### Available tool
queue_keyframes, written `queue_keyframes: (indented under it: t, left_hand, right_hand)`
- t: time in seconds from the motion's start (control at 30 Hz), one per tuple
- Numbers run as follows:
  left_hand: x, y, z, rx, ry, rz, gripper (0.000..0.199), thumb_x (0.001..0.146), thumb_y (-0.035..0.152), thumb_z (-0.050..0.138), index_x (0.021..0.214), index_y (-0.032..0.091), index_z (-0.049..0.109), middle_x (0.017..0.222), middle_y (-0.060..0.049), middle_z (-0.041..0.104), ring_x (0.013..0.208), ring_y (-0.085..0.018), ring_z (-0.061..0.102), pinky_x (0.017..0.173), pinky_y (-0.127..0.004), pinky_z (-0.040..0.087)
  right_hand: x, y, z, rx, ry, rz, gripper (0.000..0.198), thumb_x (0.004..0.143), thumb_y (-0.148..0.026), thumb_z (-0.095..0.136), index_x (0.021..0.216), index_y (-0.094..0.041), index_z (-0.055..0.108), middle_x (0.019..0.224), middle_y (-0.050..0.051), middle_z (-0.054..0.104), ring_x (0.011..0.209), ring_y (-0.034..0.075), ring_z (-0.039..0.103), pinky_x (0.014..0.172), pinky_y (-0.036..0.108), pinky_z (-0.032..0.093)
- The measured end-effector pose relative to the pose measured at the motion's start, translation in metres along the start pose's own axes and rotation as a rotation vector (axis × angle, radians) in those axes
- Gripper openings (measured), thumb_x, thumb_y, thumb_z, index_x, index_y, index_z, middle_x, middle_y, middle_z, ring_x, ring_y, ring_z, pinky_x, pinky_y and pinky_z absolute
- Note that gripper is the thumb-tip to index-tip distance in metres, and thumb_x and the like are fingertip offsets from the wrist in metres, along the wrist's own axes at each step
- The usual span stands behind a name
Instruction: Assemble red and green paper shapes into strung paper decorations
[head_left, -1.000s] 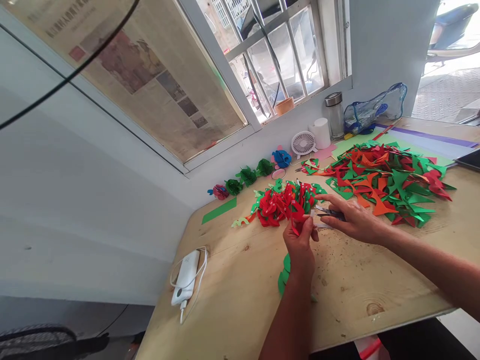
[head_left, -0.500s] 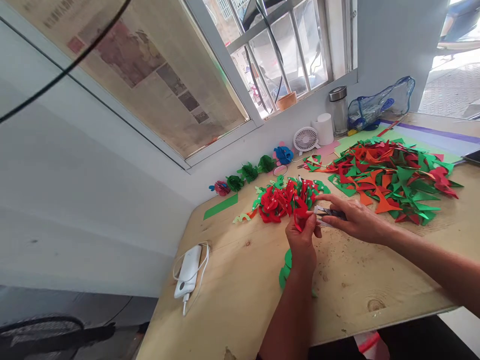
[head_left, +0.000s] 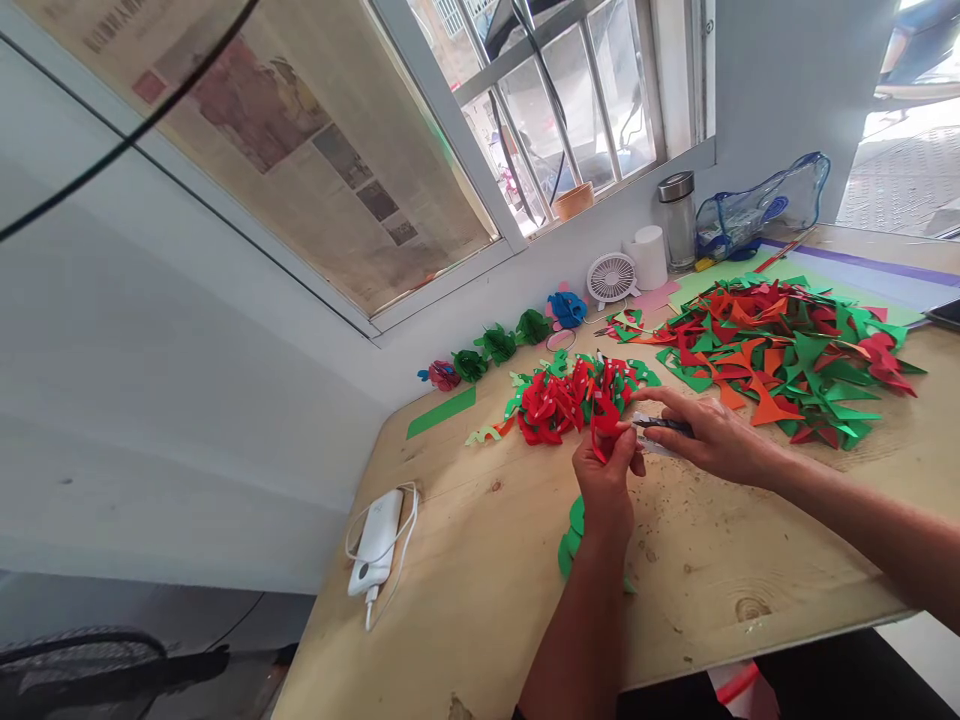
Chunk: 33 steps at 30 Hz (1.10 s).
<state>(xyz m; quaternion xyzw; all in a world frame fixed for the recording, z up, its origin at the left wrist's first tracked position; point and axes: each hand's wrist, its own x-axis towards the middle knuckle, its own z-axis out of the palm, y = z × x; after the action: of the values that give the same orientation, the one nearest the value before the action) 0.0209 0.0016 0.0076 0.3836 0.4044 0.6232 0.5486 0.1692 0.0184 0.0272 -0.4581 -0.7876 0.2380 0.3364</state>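
Observation:
My left hand (head_left: 606, 480) pinches a red paper cutout (head_left: 603, 425) between thumb and fingers. My right hand (head_left: 716, 436) is closed on a slim dark tool (head_left: 667, 426), whose tip points at the cutout; its exact kind is not clear. A whitish strip (head_left: 654, 447) shows just below the tool. Right behind my left hand lies a heap of red and green paper cutouts (head_left: 551, 405), many bearing small white squares. Green paper cutouts (head_left: 571, 540) lie on the table, partly hidden by my left forearm.
A large pile of red, orange and green paper scraps (head_left: 795, 360) spreads at the right. A power bank (head_left: 379, 540) with a white cable lies at the left. Along the wall stand paper ornaments (head_left: 499, 344), a small fan (head_left: 611, 278), a white cylinder (head_left: 649, 258) and a glass bottle (head_left: 679, 225).
The red cutout has turned slightly in my left hand. The tool in my right hand has shifted a little, its tip still near the cutout. Nothing else has visibly moved.

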Motion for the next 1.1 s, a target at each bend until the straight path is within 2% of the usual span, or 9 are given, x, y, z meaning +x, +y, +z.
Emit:
queue_keyframes:
  t: [0.2,0.37,0.77,0.93,1.1]
  left_hand:
    - [-0.0002,0.0003,0.0006,-0.008,0.013,-0.006,0.027,0.064,0.035,0.075,0.077,0.014,0.065,0.057,0.003,0.056,0.044,-0.006,0.047,0.044,-0.019,0.034]
    - [-0.0006,0.0007,0.0013,-0.013,0.007,-0.002,0.025,0.065,0.034,0.074,0.077,0.014,0.064,0.057,0.003,0.056,0.043,-0.005,0.046,0.044,-0.019,0.035]
    - [0.0005,0.0005,0.0009,0.001,0.016,-0.008,0.029,0.063,0.036,0.075,0.076,0.014,0.063,0.056,0.002,0.055,0.043,-0.005,0.046,0.042,-0.019,0.034]
    - [-0.0010,0.0010,0.0011,0.011,0.004,0.004,0.025,0.067,0.035,0.073,0.078,0.014,0.063,0.059,0.001,0.056,0.044,-0.006,0.045,0.044,-0.019,0.034]
    - [-0.0026,0.0024,0.0015,0.009,-0.005,0.022,0.017,0.072,0.032,0.069,0.078,0.016,0.064,0.059,0.002,0.054,0.046,-0.005,0.045,0.046,-0.019,0.035]
  right_hand:
    - [0.0003,-0.0009,0.0007,0.002,-0.014,0.021,0.041,0.089,-0.042,0.043,0.124,-0.022,0.049,0.062,-0.002,0.061,0.052,0.012,0.049,0.051,0.023,0.034]
    - [0.0004,-0.0005,0.0001,-0.020,-0.008,0.024,0.041,0.089,-0.042,0.045,0.124,-0.023,0.051,0.073,0.001,0.066,0.058,0.013,0.054,0.056,0.024,0.038]
    - [0.0000,0.0000,0.0003,-0.097,0.003,0.038,0.039,0.089,-0.040,0.044,0.123,-0.023,0.051,0.072,0.001,0.066,0.057,0.014,0.054,0.053,0.024,0.038]
    - [0.0004,-0.0003,0.0005,-0.112,0.011,0.048,0.038,0.089,-0.042,0.043,0.122,-0.024,0.051,0.080,0.003,0.068,0.061,0.016,0.057,0.055,0.025,0.038]
    - [0.0026,-0.0003,-0.0020,-0.130,0.088,0.055,0.037,0.088,-0.046,0.043,0.117,-0.024,0.053,0.069,0.002,0.064,0.056,0.016,0.055,0.052,0.026,0.036]
